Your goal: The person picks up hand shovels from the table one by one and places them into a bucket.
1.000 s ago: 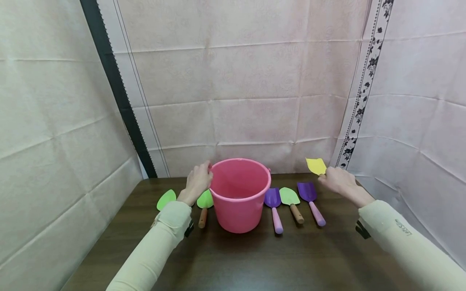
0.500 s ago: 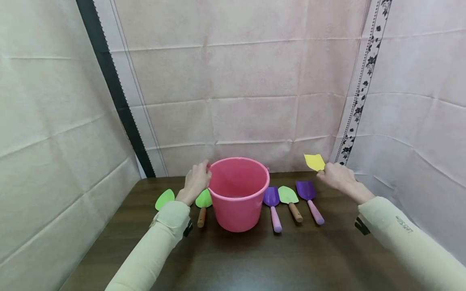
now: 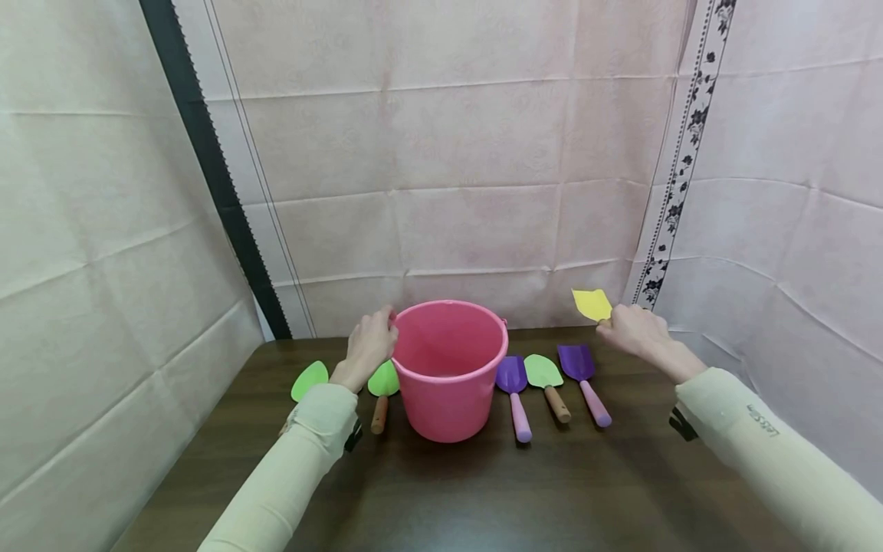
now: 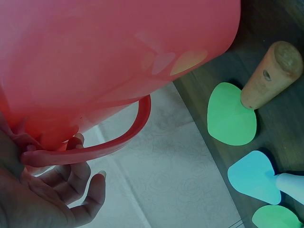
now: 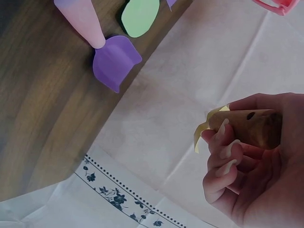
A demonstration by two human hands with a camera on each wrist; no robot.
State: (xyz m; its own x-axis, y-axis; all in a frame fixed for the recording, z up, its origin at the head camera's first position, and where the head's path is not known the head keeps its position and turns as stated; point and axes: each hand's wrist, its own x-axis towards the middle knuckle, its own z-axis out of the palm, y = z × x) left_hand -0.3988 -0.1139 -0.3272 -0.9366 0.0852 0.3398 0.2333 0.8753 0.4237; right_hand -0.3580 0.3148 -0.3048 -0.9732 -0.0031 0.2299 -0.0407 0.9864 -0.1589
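A pink bucket (image 3: 448, 410) stands upright on the table. My left hand (image 3: 370, 343) grips its left rim beside the handle's pivot; the thumb is hidden in the left wrist view. The bucket's handle (image 4: 109, 146) hangs behind the bucket, passing in front of these fingers. My right hand (image 3: 636, 331) holds a small yellow hand trowel (image 3: 591, 304) above the table's far right part. In the right wrist view, the fingers curl round its wooden handle (image 5: 247, 126), and most of the yellow blade is hidden.
Right of the bucket lie a purple shovel (image 3: 511, 376), a light green trowel (image 3: 543, 371) and another purple shovel (image 3: 577, 363). Left of it are two green trowels (image 3: 383, 380) and a blue one (image 4: 256, 178). A cloth curtain (image 3: 476, 153) hangs behind the table (image 3: 455, 498).
My right hand has raised the yellow trowel slightly. The left hand stays at the bucket's rim, and the head view has shifted a little.
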